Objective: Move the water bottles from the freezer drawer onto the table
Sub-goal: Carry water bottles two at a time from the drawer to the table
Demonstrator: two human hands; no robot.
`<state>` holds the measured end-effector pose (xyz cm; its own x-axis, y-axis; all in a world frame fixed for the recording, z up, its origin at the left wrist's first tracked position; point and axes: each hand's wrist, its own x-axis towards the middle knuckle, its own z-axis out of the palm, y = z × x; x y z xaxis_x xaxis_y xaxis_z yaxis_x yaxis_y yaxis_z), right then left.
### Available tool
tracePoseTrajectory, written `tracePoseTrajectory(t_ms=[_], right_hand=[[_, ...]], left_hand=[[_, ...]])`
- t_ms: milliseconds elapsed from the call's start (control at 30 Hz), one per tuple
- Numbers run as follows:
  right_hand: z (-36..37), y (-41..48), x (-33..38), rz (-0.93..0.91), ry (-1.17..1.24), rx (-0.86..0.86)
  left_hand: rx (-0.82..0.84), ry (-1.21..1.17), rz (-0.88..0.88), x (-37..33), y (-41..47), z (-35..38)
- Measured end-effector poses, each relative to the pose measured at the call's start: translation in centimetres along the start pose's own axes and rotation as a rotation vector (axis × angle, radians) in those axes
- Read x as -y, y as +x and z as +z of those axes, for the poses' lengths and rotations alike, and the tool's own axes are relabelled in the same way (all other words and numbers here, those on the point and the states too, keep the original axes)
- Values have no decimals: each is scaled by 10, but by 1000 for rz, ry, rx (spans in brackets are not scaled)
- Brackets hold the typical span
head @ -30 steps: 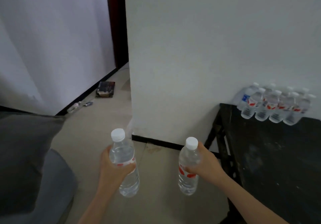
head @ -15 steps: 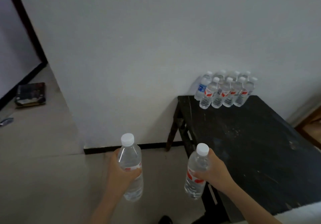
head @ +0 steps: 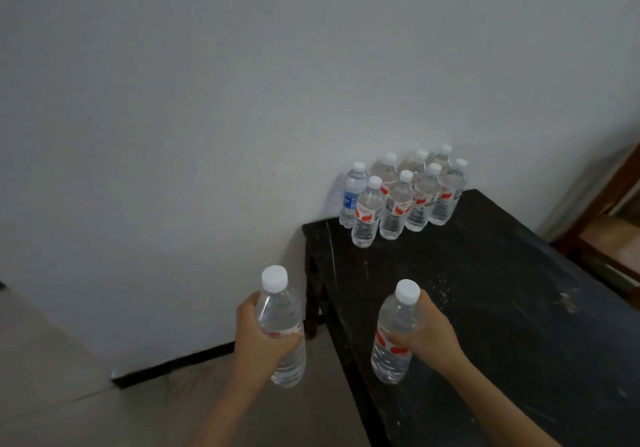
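The left hand [head: 258, 339] wraps its fingers round the middle of a clear water bottle, the left bottle [head: 277, 308], covering most of its red-and-white label. This bottle stands nearly upright with its white cap on. It is held over the pale floor [head: 52, 394], just off the left edge of the black surface [head: 502, 308].

The right hand [head: 429, 335] grips a second one, the right bottle [head: 398, 318], round its labelled middle, thumb side toward the camera. This bottle is also capped and leans slightly to the right. It sits in front of the near-left part of the surface; whether its base touches the top cannot be told. The two held bottles are apart, with the surface's left edge between them.

At the far-left corner of the surface, against the white wall [head: 207, 100], stands a cluster of bottles [head: 401, 200], packed close in two rows with eight white caps showing. Most carry red-and-white labels; the blue-labelled bottle [head: 351, 197] stands at the left end of the back row. The cluster is well apart from both hands.

A black skirting strip [head: 180, 363] runs along the foot of the wall, and a brown wooden frame [head: 606, 211] shows at the right edge.
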<state>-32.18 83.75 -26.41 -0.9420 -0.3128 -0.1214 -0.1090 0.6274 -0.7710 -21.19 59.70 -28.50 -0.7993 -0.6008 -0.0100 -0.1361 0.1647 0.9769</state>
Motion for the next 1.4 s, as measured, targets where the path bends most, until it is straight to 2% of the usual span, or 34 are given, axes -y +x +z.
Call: tracePoseTrajectory(t_ms=[267, 533, 667, 933, 1100, 1233, 1400], right_hand=[[-24, 39, -33, 146, 89, -104], [-49, 84, -46, 247, 116, -277], [-66, 117, -45, 281, 83, -341], [-67, 163, -46, 316, 80, -393], [-65, 190, -49, 353, 48, -417], [-65, 218, -48, 313, 26, -419], [-63, 257, -41, 214, 113, -411]], left_hand=[[153, 27, -23, -6, 58, 77], [294, 61, 102, -6, 147, 160], [350, 15, 107, -11, 183, 197], [358, -10, 238, 5, 205, 247], [379, 11, 236, 14, 217, 262], [326, 8, 218, 23, 218, 268], [219, 51, 234, 26, 214, 280]])
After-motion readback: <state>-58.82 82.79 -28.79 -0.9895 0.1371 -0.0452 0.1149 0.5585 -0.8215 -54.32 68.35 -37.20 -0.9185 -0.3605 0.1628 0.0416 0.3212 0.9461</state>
